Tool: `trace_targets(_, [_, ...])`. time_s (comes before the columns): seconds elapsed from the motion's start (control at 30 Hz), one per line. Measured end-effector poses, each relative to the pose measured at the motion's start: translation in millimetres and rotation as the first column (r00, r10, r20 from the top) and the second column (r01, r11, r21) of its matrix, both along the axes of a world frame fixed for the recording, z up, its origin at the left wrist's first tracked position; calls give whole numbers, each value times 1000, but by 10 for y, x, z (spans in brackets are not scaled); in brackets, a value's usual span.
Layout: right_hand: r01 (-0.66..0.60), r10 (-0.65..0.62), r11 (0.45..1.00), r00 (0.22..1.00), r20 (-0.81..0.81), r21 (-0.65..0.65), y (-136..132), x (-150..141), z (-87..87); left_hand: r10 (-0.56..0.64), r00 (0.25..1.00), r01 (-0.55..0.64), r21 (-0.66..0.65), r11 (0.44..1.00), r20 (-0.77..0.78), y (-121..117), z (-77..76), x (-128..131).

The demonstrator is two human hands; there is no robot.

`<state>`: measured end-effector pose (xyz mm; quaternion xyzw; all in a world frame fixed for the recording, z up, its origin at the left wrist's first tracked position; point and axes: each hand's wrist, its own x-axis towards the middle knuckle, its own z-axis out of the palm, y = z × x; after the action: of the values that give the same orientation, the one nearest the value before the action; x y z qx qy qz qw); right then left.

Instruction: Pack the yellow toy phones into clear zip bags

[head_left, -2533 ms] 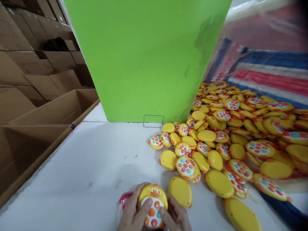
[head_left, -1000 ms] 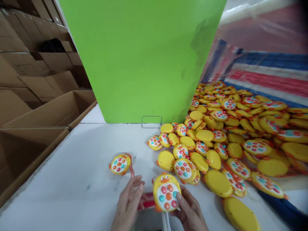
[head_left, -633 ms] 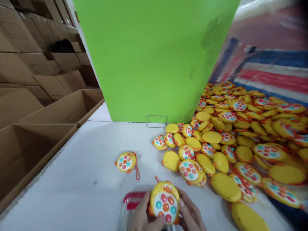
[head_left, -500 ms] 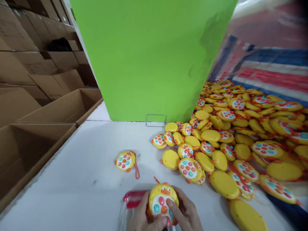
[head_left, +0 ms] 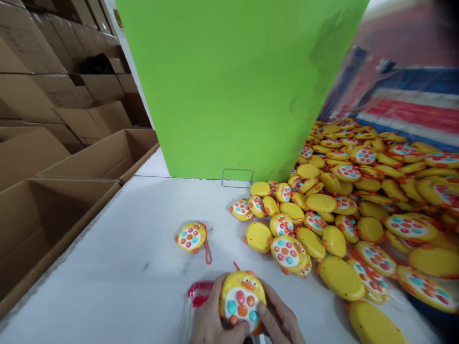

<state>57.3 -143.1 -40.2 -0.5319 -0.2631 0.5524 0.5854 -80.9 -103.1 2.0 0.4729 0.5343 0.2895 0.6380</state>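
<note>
Between my two hands is a yellow duck-shaped toy (head_left: 243, 298) with an orange beak, a white belly and several coloured buttons, its face turned up. My left hand (head_left: 215, 315) grips its left side, thumb along the lower edge. On the other side my right hand (head_left: 278, 315) holds it, thumb at the lower right buttons. Beneath my hands lies a clear plastic tray with a red part (head_left: 199, 293), mostly covered. A single duck toy (head_left: 191, 237) with an orange cord rests on the white table to the left.
A large pile of duck toys (head_left: 322, 203) spreads over the right side. A green board (head_left: 236, 91) rises behind the white table (head_left: 118, 258), with a wire loop (head_left: 237, 177) at its foot. Open cardboard boxes (head_left: 57, 229) stand at the left, stacked cartons (head_left: 36, 95) behind.
My right thumb has slid down from an upper button to the toy's lower right. The toy stays in both hands, turned slightly. The whole view has shifted a little.
</note>
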Motion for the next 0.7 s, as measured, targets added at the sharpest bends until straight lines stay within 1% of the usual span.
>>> trace_targets(0.03, [-17,17,1000,1000,-16,3,1,6,-2,-16,1000,17,-8,1000,27,2,-16,-8])
trace_targets(0.1, [-54,54,998,998,-29,15,15,26,11,-66,989,72,-45,996,132,-4,-57,-34])
trace_targets(0.13, [-76,77,997,997,-27,25,26,37,22,-67,986,79,-77,994,154,-14,-81,-48])
trace_targets(0.17, [-98,99,994,995,-19,37,37,49,34,-39,989,55,-111,992,139,-27,-107,-60])
trace_targets(0.23, [-125,125,991,992,5,56,54,68,55,66,997,-61,-128,990,37,-58,-153,-72])
trace_targets(0.3, [-130,128,990,991,31,57,56,68,70,167,984,-170,-50,984,-55,-85,-181,-63])
trace_targets(0.33, [-130,128,990,991,43,55,53,59,76,184,981,-185,-7,983,-54,-95,-187,-53])
trace_targets(0.4, [-136,132,990,988,74,40,46,23,89,160,987,-160,26,987,11,-102,-189,-34])
trace_targets(0.47, [-160,155,987,981,121,34,58,-11,107,133,988,-132,-16,991,83,-89,-188,-36])
trace_targets(0.5, [-194,186,980,972,143,45,77,-13,119,139,985,-136,-34,990,105,-70,-189,-53])
trace_targets(0.53, [-258,244,964,953,182,58,109,1,132,157,981,-153,-38,987,118,-39,-191,-81])
trace_targets(0.57, [-321,296,945,921,254,64,153,36,146,183,975,-181,-32,983,126,3,-193,-122])
trace_targets(0.6, [-366,322,929,875,360,58,209,92,162,221,966,-219,-27,975,135,56,-193,-173])
trace_targets(0.63, [-375,305,926,816,492,49,275,164,179,262,954,-262,-20,965,145,117,-190,-231])
trace_targets(0.7, [-307,163,950,651,742,60,425,320,216,340,926,-340,-29,940,166,243,-172,-349])
